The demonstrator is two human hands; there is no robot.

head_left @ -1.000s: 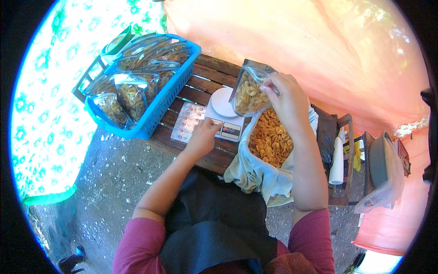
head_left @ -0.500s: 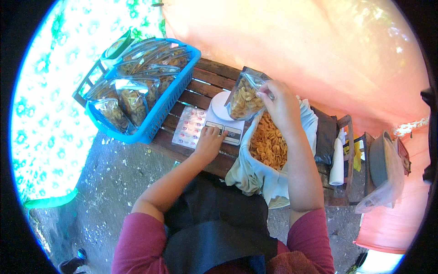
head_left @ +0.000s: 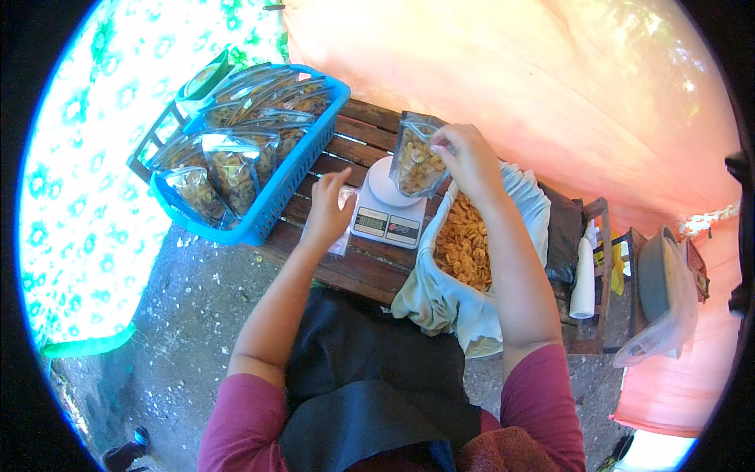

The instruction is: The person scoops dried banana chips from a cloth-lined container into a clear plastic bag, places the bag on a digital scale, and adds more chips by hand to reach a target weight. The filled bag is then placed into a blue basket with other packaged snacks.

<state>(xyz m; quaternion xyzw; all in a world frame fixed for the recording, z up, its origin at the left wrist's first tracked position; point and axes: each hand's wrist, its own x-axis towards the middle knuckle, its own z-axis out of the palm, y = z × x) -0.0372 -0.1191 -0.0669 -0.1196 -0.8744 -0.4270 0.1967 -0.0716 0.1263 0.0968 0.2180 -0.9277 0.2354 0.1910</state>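
Note:
A clear stand-up pouch of yellow-brown chips [head_left: 415,164] stands over the round plate of a white kitchen scale [head_left: 381,186], its base at the plate's right part. My right hand [head_left: 472,164] is closed in a pinch at the pouch's upper right edge; what lies inside the fingertips is mostly hidden. Left of the scale, my left hand [head_left: 329,211] hovers with fingers apart and holds nothing. It covers most of a sheet of small round stickers [head_left: 343,241]. Below my right forearm, loose chips [head_left: 462,242] fill a cloth-lined container [head_left: 440,300].
A blue plastic basket [head_left: 294,178] packed with filled pouches stands at the left on the slatted wooden table [head_left: 354,271]. On the right are a black bag [head_left: 563,232], a white roll [head_left: 583,279] and a grey round basin [head_left: 653,277]. An orange sheet [head_left: 503,71] hangs behind.
My left hand has lifted off the scale's buttons and moved left over the sticker sheet. My right hand and the pouch have shifted slightly left and up; the pouch now leans less.

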